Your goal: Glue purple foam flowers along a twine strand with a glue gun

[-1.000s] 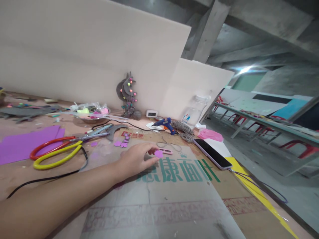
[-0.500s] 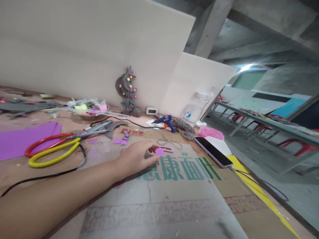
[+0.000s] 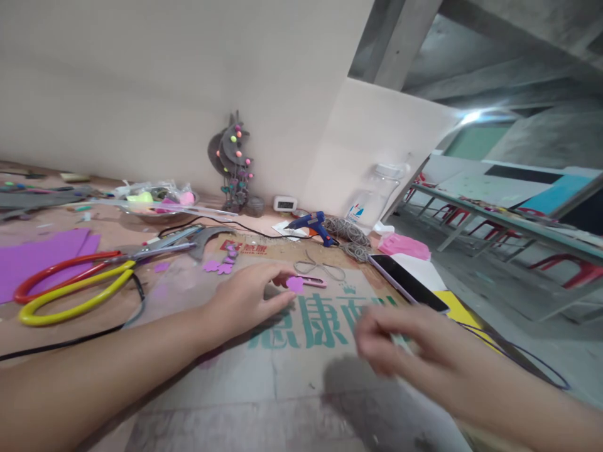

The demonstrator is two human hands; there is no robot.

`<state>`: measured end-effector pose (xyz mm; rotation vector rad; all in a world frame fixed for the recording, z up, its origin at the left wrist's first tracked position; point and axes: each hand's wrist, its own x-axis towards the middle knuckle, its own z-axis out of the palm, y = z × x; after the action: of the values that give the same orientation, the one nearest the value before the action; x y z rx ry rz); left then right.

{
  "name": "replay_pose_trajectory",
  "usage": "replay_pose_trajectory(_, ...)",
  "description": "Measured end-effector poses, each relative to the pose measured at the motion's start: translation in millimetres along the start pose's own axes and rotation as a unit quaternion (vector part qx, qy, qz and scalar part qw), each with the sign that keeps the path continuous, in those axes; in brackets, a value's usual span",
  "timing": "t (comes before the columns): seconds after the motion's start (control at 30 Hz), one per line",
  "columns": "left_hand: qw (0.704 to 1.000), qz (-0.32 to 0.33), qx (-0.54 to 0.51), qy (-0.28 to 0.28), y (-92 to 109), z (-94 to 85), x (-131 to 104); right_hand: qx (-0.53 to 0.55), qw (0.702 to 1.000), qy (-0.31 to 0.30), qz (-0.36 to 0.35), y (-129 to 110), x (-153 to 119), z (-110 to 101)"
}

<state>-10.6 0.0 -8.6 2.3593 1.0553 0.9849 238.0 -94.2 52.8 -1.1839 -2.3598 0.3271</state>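
Note:
Between the thumb and fingers of my left hand (image 3: 252, 292) is a small purple flower cutout (image 3: 295, 284), held low over the cardboard (image 3: 311, 370). Just behind the flower lies a pink utility knife (image 3: 315, 282), beside a loop of grey cord (image 3: 332, 271). My right hand (image 3: 400, 342) is over the cardboard's right part, near the phone (image 3: 407, 282). Its fingers are curled together and blurred, and whether they hold anything is hidden. More purple flower cutouts (image 3: 219, 267) lie beyond my left wrist.
Red-and-yellow-handled scissors (image 3: 75, 282) lie at left by purple sheets (image 3: 47, 260). Behind stand a bowl of supplies (image 3: 157, 207), a decorated grey moon craft (image 3: 233, 160), a small clock (image 3: 285, 203) and a clear bottle (image 3: 372, 201). A blue glue gun (image 3: 311, 223) rests by grey cord bundles (image 3: 346, 231).
My right hand has come into view from the right. My left hand still holds the purple flower, now turned to show more of its petals. The camera view has shifted slightly.

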Motion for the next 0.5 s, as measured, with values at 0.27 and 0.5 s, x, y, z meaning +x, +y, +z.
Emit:
replay_pose_trajectory(0.27, 1.0, -0.007, 0.002, 0.015, -1, -0.9, 3, 0.256, 0.948, -0.081, 0.171, 39, 106, 49)
replay_pose_trajectory(0.5, 0.999, -0.029, -0.024, 0.004, 0, -0.6, 5, 0.314, 0.934, -0.039, 0.165, 35, 92, 60)
